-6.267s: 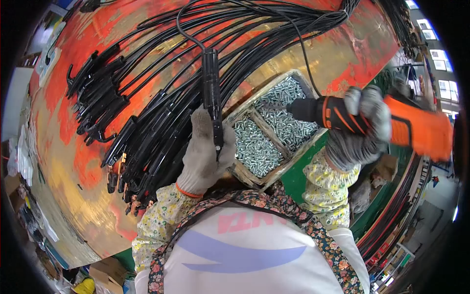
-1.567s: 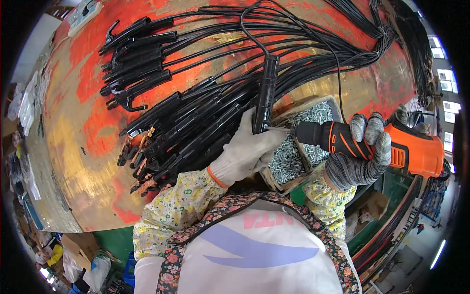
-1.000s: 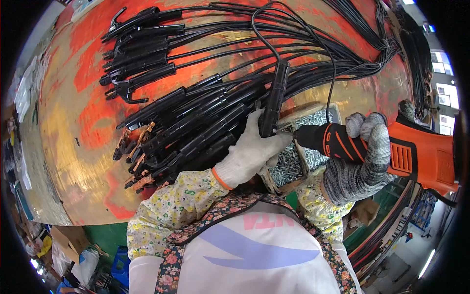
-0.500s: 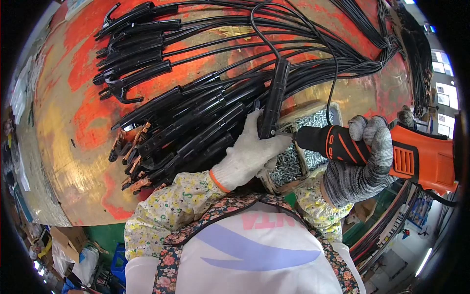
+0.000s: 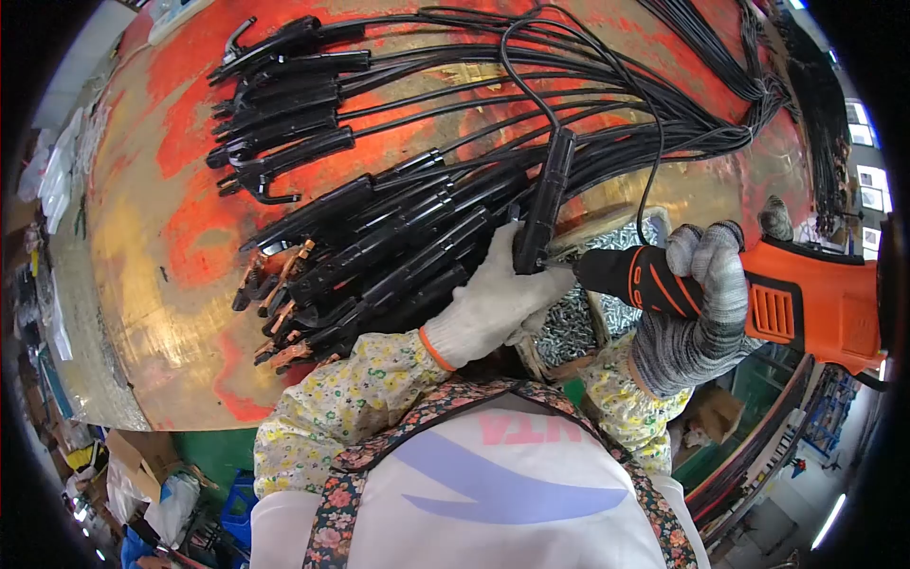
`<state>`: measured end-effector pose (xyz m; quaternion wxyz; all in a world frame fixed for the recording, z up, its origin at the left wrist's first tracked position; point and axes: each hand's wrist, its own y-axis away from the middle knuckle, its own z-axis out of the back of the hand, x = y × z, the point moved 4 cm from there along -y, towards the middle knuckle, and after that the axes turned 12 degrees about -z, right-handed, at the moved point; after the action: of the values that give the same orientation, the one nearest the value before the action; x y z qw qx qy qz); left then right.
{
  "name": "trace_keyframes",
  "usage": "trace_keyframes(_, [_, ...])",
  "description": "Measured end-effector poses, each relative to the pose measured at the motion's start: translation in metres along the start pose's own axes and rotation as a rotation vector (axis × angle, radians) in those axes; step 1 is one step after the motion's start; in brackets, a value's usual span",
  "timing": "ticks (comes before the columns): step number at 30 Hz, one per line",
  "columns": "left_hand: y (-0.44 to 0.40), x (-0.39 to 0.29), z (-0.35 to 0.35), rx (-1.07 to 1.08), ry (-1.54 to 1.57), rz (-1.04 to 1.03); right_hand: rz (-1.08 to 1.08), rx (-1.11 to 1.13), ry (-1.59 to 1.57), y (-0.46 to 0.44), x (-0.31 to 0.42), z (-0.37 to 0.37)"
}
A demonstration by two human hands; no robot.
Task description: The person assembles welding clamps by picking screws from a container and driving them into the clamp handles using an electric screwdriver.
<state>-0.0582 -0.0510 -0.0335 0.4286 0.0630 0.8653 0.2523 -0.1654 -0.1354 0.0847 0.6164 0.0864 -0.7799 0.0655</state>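
Screw box (image 5: 590,227) between the hands, partly covered by the orange-black driver (image 5: 777,299); black handles (image 5: 374,242) heaped left of the left hand (image 5: 488,303). That hand is wrapped round one glossy, tilted handle (image 5: 548,194) (cable (image 5: 518,81) at far end); right hand (image 5: 697,308) grips the driver.

A single head-worn camera looks forward and down past the wearer's white garment with blue print (image 5: 474,545) onto a red-and-gold painted worktop (image 5: 171,313), close enough that the left grip in its white knit glove (image 5: 488,308) sits near mid-frame. The worktop's near edge bows across the lower left; beyond its right edge, bright rectangular windows (image 5: 873,194) appear small.
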Motion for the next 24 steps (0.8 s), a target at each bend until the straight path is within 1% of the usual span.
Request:
trace_keyframes(2, [0.002,-0.004,0.000,0.018,0.027,0.034,0.035,-0.015,0.044,0.003,0.003,-0.003])
trace_keyframes(3, [0.001,-0.002,-0.002,-0.014,0.016,0.038,0.008,0.011,-0.011,-0.004,-0.004,0.013])
trace_keyframes(6, [0.006,-0.008,-0.004,-0.022,0.026,0.017,-0.076,0.082,-0.201,-0.020,-0.028,0.062])
trace_keyframes(8, [0.016,-0.013,-0.004,0.027,0.030,-0.019,-0.103,0.121,-0.261,-0.017,-0.029,0.086])
trace_keyframes(9, [0.032,-0.030,-0.003,0.018,0.051,0.004,-0.101,0.153,-0.257,-0.013,-0.019,0.098])
trace_keyframes(11, [0.051,-0.054,0.028,-0.010,-0.169,-0.040,-0.082,0.212,-0.174,-0.007,0.009,0.132])
trace_keyframes(13, [0.084,-0.133,0.053,-0.171,-0.688,0.003,-0.062,0.230,0.051,-0.012,0.037,0.171])
trace_keyframes(14, [0.072,-0.136,0.106,-0.085,-1.124,-0.825,-0.057,0.219,0.191,-0.017,0.046,0.189])
trace_keyframes(15, [0.082,-0.163,0.131,-0.272,-1.382,-0.913,-0.061,0.204,0.331,-0.021,0.052,0.203])
trace_keyframes(16, [0.086,-0.185,0.153,-0.329,-1.522,-0.784,-0.078,0.100,0.538,-0.028,0.052,0.210])
trace_keyframes(17, [0.089,-0.207,0.176,-0.385,-1.655,-0.642,-0.086,0.139,0.617,-0.034,0.043,0.209])
trace_keyframes(19, [0.070,-0.232,0.234,-0.193,-2.028,-0.770,-0.091,0.221,0.772,-0.045,0.026,0.213])
trace_keyframes(21, [0.048,-0.237,0.245,-0.223,-2.131,-0.495,0.109,0.355,0.849,-0.052,-0.005,0.173])
trace_keyframes(22, [0.039,-0.236,0.250,-0.238,-2.172,-0.359,-0.190,0.283,0.665,-0.059,-0.025,0.166])
trace_keyframes(24, [0.028,-0.229,0.263,-0.326,-2.207,-0.622,0.158,0.473,1.074,-0.056,-0.053,0.148])
